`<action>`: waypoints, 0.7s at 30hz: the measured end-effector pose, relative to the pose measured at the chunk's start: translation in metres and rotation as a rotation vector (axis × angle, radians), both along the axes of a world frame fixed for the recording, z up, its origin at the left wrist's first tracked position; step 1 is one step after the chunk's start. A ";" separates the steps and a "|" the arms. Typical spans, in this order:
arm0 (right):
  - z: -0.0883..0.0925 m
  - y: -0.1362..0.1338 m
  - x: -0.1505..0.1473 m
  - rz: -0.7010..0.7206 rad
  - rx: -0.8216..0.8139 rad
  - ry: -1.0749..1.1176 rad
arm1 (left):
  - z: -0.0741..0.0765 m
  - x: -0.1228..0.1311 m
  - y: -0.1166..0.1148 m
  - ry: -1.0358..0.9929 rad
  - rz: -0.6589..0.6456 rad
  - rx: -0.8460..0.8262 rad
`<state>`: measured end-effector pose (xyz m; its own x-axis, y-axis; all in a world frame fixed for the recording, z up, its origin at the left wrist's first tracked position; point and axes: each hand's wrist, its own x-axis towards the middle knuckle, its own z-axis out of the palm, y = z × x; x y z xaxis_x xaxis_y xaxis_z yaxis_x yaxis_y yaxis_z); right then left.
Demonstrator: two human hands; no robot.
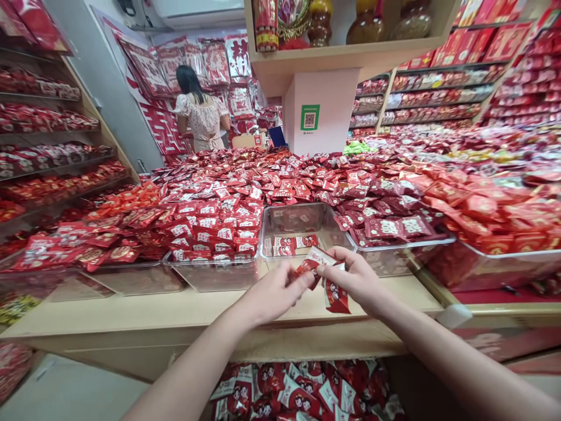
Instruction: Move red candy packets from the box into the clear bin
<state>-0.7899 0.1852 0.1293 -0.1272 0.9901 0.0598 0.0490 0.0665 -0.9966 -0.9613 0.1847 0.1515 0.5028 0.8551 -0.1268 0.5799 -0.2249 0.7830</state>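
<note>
Both my left hand and right hand pinch red candy packets; I should grip them squarely above the near clear tray

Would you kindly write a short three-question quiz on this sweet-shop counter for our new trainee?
1. True or false: both hands hold small red-and-white sweet packets.
2. Which is nearly empty: A the clear plastic tray ahead of the hands, B the tray of red packets to its left?
3. Fill in: the green QR sign hangs on a pink ____.

Key: 1 true: left hand and right hand both grip them. 2 A. 3 pillar.
</note>
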 end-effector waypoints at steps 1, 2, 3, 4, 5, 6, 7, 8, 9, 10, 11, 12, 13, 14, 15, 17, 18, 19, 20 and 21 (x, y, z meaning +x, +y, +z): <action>-0.001 0.001 0.002 -0.043 -0.002 0.019 | 0.003 -0.004 -0.005 0.148 -0.109 -0.014; -0.002 0.001 0.005 -0.078 0.000 0.031 | 0.004 -0.007 -0.011 0.284 -0.225 -0.027; -0.003 0.001 0.007 -0.098 0.007 0.038 | 0.005 -0.011 -0.017 0.394 -0.316 -0.033; -0.004 0.001 0.008 -0.103 0.010 0.040 | 0.004 -0.013 -0.023 0.469 -0.367 -0.028; -0.002 0.001 0.008 -0.094 0.012 0.031 | 0.003 -0.015 -0.028 0.514 -0.380 -0.010; 0.001 0.002 0.007 -0.078 0.021 0.008 | 0.001 -0.016 -0.031 0.540 -0.367 0.026; 0.009 0.003 0.005 -0.064 0.044 -0.027 | -0.001 -0.016 -0.032 0.551 -0.351 0.054; 0.020 0.004 0.002 -0.053 0.079 -0.073 | -0.003 -0.016 -0.031 0.552 -0.342 0.071; 0.035 0.007 -0.003 -0.045 0.125 -0.125 | -0.004 -0.015 -0.029 0.543 -0.357 0.064; 0.054 0.012 -0.008 -0.036 0.184 -0.168 | -0.005 -0.014 -0.024 0.530 -0.378 0.048; 0.074 0.017 -0.012 -0.027 0.249 -0.196 | -0.005 -0.014 -0.019 0.517 -0.400 0.028; 0.094 0.022 -0.017 -0.018 0.314 -0.204 | -0.005 -0.014 -0.014 0.507 -0.423 0.002; 0.113 0.026 -0.020 -0.005 0.379 -0.194 | -0.005 -0.015 -0.009 0.498 -0.444 -0.032; 0.127 0.029 -0.022 0.010 0.426 -0.188 | -0.006 -0.017 -0.005 0.487 -0.459 -0.076; 0.136 0.029 -0.023 0.040 0.452 -0.195 | -0.007 -0.020 -0.002 0.459 -0.455 -0.139; 0.136 0.024 -0.022 0.176 0.418 -0.271 | -0.009 -0.027 0.000 0.282 -0.372 -0.282; 0.127 0.019 -0.020 0.277 0.362 -0.334 | -0.010 -0.031 0.000 0.106 -0.299 -0.342; 0.114 0.013 -0.018 0.386 0.291 -0.402 | -0.011 -0.034 -0.001 -0.118 -0.224 -0.381; 0.097 0.008 -0.016 0.478 0.222 -0.458 | -0.011 -0.035 -0.001 -0.341 -0.151 -0.401; 0.080 0.004 -0.015 0.534 0.176 -0.497 | -0.011 -0.035 -0.001 -0.522 -0.087 -0.402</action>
<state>-0.8047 0.1892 0.2089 -0.6411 0.7671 0.0216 0.4068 0.3636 -0.8380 -0.9962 0.1838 0.1403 0.6497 0.7456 -0.1481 0.0944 0.1142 0.9890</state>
